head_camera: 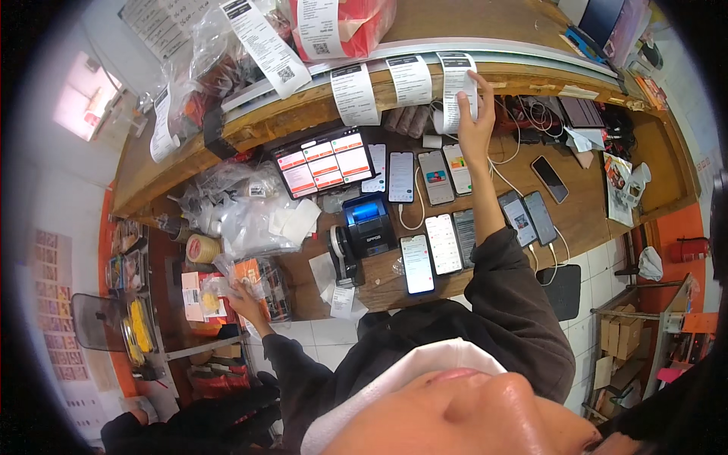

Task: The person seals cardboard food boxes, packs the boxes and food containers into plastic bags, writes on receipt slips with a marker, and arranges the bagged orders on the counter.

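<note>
My right hand [478, 116] is raised to a printed paper receipt [455, 119] hanging from the front edge of the wooden shelf. Thumb and index finger touch its face; whether they pinch it is unclear. Two more receipts, a middle one [410, 82] and a left one [355, 96], hang beside it. Low on the left, my left hand [245, 301] holds a small clear plastic bag [211, 297] with something yellow inside, in front of an orange printed package [248, 273]. Part of that bag's top is hidden by my fingers.
A black receipt printer [369, 230], a tape dispenser [343, 259], a lit tablet [324, 162] and several phones, one blue-edged [418, 264], crowd the wooden table [364, 284]. Charging cables [421, 210] trail between them. Another person's hand [139, 415] shows at lower left.
</note>
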`<state>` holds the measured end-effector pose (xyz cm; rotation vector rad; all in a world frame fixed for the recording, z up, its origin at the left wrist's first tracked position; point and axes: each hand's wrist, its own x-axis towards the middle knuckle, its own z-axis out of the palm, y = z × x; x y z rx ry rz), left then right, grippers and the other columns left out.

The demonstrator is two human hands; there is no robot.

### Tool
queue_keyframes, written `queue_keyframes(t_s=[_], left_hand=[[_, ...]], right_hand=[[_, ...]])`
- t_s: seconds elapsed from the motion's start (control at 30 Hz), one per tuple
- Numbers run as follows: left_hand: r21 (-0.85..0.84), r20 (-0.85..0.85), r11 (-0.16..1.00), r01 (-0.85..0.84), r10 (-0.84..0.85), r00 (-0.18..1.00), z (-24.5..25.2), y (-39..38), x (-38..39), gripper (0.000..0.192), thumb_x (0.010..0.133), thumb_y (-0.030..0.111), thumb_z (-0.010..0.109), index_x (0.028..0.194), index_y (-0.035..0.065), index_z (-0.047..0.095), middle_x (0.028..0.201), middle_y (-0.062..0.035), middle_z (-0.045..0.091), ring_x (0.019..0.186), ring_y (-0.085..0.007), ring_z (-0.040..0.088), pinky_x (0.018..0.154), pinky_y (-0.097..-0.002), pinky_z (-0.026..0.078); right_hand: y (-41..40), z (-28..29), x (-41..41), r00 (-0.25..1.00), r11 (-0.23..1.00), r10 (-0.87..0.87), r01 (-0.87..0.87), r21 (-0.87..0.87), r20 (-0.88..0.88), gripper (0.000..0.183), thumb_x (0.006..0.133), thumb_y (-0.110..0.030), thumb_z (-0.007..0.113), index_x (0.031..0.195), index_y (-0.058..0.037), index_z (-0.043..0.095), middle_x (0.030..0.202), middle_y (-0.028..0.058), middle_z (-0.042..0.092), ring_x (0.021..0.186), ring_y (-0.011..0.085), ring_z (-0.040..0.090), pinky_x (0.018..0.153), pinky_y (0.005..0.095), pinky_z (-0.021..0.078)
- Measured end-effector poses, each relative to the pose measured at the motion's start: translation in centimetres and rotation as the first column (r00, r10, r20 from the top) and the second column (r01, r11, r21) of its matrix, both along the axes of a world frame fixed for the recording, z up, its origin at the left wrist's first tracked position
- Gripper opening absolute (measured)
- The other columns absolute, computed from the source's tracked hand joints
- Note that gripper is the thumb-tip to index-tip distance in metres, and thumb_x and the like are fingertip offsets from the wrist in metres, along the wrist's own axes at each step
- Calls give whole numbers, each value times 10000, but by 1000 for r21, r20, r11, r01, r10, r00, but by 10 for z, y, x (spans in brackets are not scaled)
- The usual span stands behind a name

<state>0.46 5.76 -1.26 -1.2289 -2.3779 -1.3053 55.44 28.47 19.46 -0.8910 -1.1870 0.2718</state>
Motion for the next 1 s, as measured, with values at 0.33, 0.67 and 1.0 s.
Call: queue_keyframes(t_s=[0.33, 0.67, 1.0], left_hand=[[-32, 58, 999, 30, -28, 998, 1, 17, 14, 457, 920, 340, 548, 952, -116, 528, 873, -213, 635, 766, -304, 606, 706, -390, 457], [24, 228, 1000, -13, 7, 974, 26, 8, 26, 444, 928, 300, 546, 1082, -115, 505, 995, -210, 613, 833, -261, 598, 730, -355, 469], [54, 329, 998, 41, -57, 943, 23, 11, 23, 380, 949, 275, 519, 996, -103, 517, 911, -150, 594, 787, -205, 548, 720, -331, 460]], right_hand=[[0, 20, 19, 994, 998, -6, 13, -65, 110, 316, 896, -86, 522, 1208, -31, 530, 1185, 104, 580, 1075, 168, 528, 945, 297, 382], [-14, 58, 36, 905, 913, 129, 51, -404, 405, 433, 857, -64, 490, 1280, -135, 541, 877, 124, 630, 640, 107, 541, 641, 260, 461], [-1, 59, 32, 531, 924, -326, 354, 145, 782, 320, 781, -166, 653, 1087, -114, 572, 1158, 82, 541, 1082, 289, 479, 955, 416, 321]])
